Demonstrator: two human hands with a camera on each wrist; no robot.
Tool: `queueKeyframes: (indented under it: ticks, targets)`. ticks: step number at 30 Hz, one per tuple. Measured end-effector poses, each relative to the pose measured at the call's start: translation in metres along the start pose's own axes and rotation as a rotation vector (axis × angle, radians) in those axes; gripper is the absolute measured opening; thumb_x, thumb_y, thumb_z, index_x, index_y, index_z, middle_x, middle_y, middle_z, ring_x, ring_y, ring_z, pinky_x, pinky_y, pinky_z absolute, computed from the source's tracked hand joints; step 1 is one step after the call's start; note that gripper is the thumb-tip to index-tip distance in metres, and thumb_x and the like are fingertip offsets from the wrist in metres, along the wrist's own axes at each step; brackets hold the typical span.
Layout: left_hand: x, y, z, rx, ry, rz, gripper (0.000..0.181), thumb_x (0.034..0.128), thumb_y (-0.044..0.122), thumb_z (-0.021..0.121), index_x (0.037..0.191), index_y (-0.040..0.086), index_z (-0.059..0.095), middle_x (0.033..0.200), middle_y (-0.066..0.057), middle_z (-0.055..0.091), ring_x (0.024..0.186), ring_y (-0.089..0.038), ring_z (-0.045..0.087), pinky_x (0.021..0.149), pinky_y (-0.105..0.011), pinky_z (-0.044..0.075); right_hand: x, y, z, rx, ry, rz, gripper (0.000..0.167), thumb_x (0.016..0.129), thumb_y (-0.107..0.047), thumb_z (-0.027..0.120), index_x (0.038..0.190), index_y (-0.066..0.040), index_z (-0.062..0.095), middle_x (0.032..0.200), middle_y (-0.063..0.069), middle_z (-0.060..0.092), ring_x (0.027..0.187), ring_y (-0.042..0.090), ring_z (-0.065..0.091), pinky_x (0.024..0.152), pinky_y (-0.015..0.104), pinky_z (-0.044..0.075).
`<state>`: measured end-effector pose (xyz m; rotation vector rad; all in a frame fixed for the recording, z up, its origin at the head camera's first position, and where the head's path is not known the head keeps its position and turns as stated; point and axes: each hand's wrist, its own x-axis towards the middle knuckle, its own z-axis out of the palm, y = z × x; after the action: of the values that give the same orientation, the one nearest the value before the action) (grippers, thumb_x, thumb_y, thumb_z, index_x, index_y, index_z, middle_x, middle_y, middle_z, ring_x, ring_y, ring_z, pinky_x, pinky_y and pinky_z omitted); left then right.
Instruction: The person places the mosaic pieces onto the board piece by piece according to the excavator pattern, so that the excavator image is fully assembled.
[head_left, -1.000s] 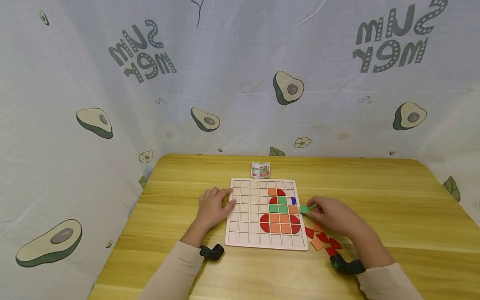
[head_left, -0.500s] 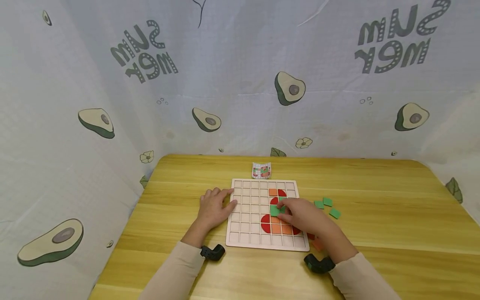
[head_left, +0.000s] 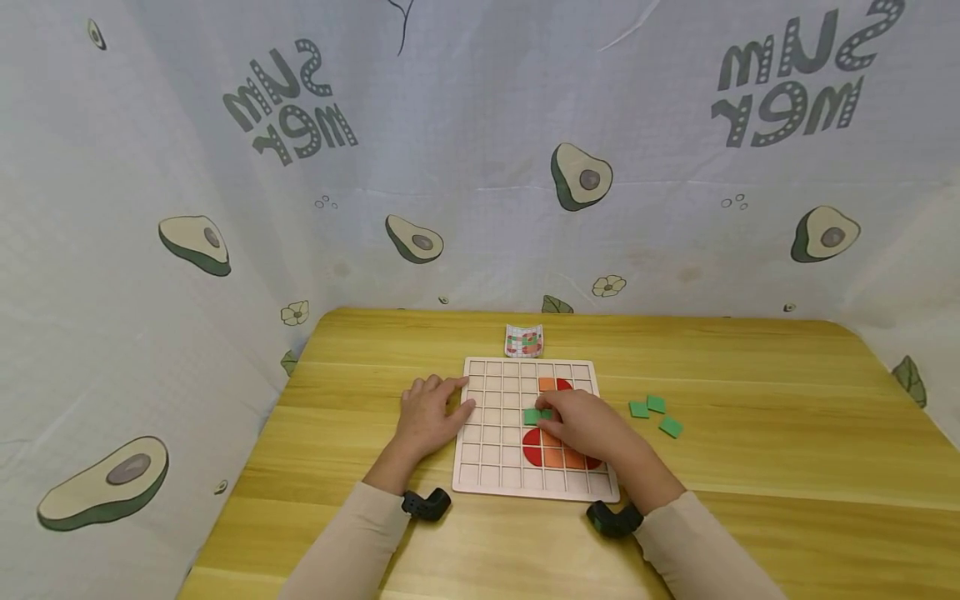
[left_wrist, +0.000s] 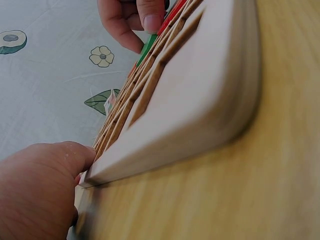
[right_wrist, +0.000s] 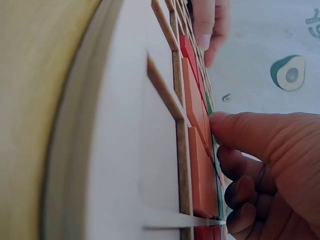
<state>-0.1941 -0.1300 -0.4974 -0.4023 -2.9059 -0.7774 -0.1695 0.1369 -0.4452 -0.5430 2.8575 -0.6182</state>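
A pale wooden grid board (head_left: 491, 477) lies flat on the table. My right hand (head_left: 588, 425) is over its right half, pinching a green square tile (head_left: 531, 417) at a cell left of the middle; the left wrist view shows thumb and finger about that green tile (left_wrist: 146, 50). Below the hand sit red quarter-round pieces (head_left: 532, 448) and orange square tiles (head_left: 552, 457) in the grid. The hand hides several pieces in the upper rows. My left hand (head_left: 429, 417) rests at the board's left edge, thumb and index finger touching the rim, fingers relaxed.
Several loose green square tiles (head_left: 656, 404) lie on the table right of the board. A small curled pattern card (head_left: 523, 341) stands behind the board. A white avocado-print curtain (head_left: 480, 167) hangs beyond the table. My right forearm (head_left: 660, 483) covers the table beside the board.
My right hand has moved left from the loose pieces onto the board, carrying a green tile. The left hand has stayed at the board's edge.
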Motion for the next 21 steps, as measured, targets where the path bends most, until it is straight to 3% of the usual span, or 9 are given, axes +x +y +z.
queueKeyframes:
  ticks: [10,15,21]
  targets:
    - [-0.001,0.002,-0.002,0.004,0.005,0.01,0.047,0.0966,0.046,0.064,0.137,0.024,0.066,0.089,0.002,0.055,0.084,-0.018,0.039,0.077,-0.035,0.028,-0.005,0.007,-0.002,0.02,0.021,-0.021,0.022,0.095,-0.022,0.072,0.115,-0.013,0.073,0.074,-0.006,0.056,0.067,0.011,0.047,0.065,0.028,0.042]
    - [-0.001,0.001,0.0,0.007,0.001,0.007,0.047,0.0968,0.048,0.063,0.138,0.025,0.065,0.089,0.002,0.055,0.084,-0.017,0.039,0.078,-0.035,0.027,-0.016,0.021,-0.012,0.069,0.025,0.039,0.027,0.096,-0.023,0.071,0.121,-0.012,0.071,0.073,-0.003,0.054,0.064,0.012,0.047,0.06,0.027,0.041]
    - [0.0,-0.001,0.002,0.017,0.008,0.008,0.047,0.0969,0.048,0.063,0.138,0.025,0.065,0.091,0.001,0.057,0.084,-0.018,0.039,0.077,-0.035,0.027,-0.035,0.047,-0.028,0.086,0.029,0.141,0.031,0.096,-0.025,0.07,0.123,-0.009,0.069,0.078,0.0,0.055,0.071,0.015,0.049,0.064,0.03,0.042]
